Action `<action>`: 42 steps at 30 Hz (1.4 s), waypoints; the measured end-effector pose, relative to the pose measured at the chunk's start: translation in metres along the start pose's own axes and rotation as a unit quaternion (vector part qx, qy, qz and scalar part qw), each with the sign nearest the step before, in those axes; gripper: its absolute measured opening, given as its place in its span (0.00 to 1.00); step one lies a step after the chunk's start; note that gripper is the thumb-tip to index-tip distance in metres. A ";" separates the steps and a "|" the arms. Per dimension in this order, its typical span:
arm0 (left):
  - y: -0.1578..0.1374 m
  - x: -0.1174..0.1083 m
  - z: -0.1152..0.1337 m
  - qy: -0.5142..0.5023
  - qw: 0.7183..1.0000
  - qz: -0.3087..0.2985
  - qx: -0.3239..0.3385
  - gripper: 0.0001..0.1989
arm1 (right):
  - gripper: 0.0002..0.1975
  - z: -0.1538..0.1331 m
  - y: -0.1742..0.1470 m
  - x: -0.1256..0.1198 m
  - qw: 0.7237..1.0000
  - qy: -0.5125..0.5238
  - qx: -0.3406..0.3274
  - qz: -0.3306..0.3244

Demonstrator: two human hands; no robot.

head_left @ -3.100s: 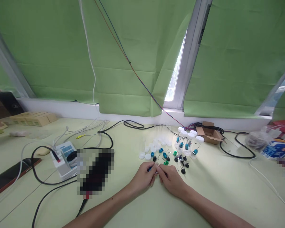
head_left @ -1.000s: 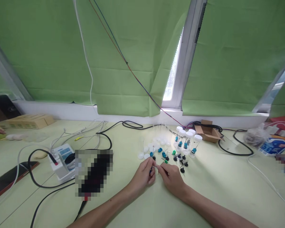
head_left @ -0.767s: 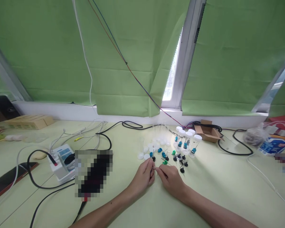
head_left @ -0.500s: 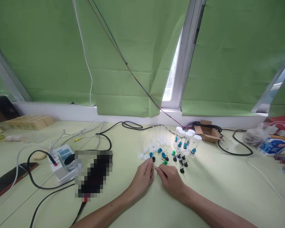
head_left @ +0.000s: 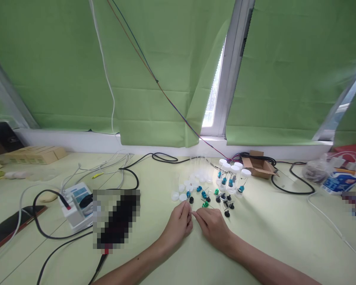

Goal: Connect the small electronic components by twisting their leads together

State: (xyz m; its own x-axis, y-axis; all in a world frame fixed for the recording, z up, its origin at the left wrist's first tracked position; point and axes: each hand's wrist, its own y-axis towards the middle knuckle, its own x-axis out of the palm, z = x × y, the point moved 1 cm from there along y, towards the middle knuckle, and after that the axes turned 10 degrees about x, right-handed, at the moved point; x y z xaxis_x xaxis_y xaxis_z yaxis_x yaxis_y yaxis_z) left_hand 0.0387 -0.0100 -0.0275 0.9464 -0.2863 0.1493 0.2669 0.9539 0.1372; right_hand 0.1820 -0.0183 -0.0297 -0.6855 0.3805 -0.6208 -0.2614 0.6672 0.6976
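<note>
My left hand (head_left: pixel 178 222) is closed in a pinch near the middle of the table. Opposite it, my right hand (head_left: pixel 211 225) is also closed, its fingertips almost meeting the left ones. Whatever lies between the fingers is too small to make out. Just beyond the left fingertips are a blue piece (head_left: pixel 188 194) and a black piece (head_left: pixel 191 200). Past the right hand lie a green piece (head_left: pixel 205 204), more blue pieces (head_left: pixel 204 194) with thin metal pins, and several black round-headed pieces (head_left: pixel 227 213). White round caps (head_left: pixel 182 197) sit left of these.
Several white-capped clear vials (head_left: pixel 241 182) holding blue pieces stand at the back right, before an open cardboard box (head_left: pixel 256 166). Clear uncapped tubes (head_left: pixel 200 168) stand behind the loose pieces. A white power strip (head_left: pixel 77 208) and black cables (head_left: pixel 136 174) lie left.
The view has shifted slightly. Both hands stay pinched together at nearly the same spot, with the right fingertips a little closer to the left ones.
</note>
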 end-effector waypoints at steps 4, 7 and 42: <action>0.000 0.000 -0.001 -0.015 1.000 0.008 -0.013 0.25 | 0.21 -0.001 0.000 -0.001 0.999 -0.026 -0.021 0.001; 0.000 0.001 0.000 -0.030 0.999 0.013 -0.034 0.25 | 0.21 -0.002 0.001 -0.003 0.998 -0.050 -0.043 0.006; 0.004 -0.003 0.016 -0.152 0.985 -0.008 -0.077 0.22 | 0.19 -0.004 0.002 -0.005 0.998 -0.037 -0.028 0.043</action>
State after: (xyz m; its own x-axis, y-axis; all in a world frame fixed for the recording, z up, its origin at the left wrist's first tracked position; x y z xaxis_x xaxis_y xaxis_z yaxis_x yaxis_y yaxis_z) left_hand 0.0341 -0.0073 -0.0114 0.8497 -0.2923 0.4388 0.3275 0.9448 -0.0049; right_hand 0.1823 -0.0211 -0.0238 -0.6552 0.4824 -0.5814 -0.2434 0.5938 0.7669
